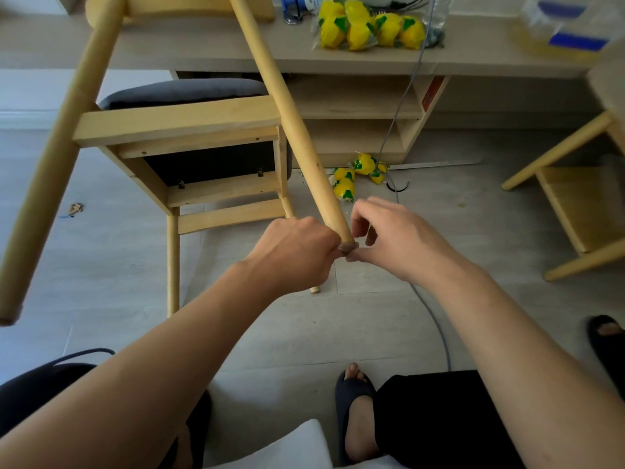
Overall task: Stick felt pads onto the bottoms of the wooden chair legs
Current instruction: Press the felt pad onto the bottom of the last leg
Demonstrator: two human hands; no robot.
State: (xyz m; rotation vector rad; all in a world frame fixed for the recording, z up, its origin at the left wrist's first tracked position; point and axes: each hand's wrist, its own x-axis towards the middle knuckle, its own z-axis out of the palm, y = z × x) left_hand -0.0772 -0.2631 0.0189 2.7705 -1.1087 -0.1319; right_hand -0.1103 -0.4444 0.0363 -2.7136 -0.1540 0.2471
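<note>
left hand [297, 252] and right hand [395, 238] are together at the tip of the chair leg [304, 137], both pinching the brown felt pad [349, 247] on its end face. chair [176, 120] is tipped, seat underside facing the camera, that leg raised over the floor [456, 238]. yellow packets [368, 28] near the desk [203, 52] front edge, loose packets [345, 186] on the floor by the desk base. grey cable [436, 323] crosses the floor.
</note>
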